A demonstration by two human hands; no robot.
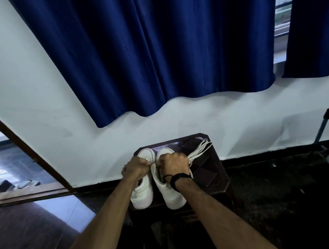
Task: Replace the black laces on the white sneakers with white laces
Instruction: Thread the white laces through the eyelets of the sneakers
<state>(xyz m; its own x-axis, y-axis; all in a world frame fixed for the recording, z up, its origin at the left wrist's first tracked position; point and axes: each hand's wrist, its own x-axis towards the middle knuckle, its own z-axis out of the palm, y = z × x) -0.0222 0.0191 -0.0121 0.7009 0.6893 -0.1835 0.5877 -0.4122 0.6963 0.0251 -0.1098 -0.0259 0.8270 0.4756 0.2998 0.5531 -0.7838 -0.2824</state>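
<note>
Two white sneakers stand side by side on a small dark stool (213,172), toes pointing away from me. My left hand (136,168) sits over the left sneaker (142,192), fingers curled and pinching at the inner edge of the right sneaker (171,194). My right hand (173,162) is curled over the lace area of the right sneaker, pinching something small; a black lace (159,171) shows just under it. Loose white laces (200,149) lie on the stool behind my right hand. My hands hide the eyelets.
The stool stands against a pale wall (64,101) under a dark blue curtain (145,55). The floor around it is dark. A wooden door frame (31,152) runs at the left, and a chair leg (321,129) shows at the far right.
</note>
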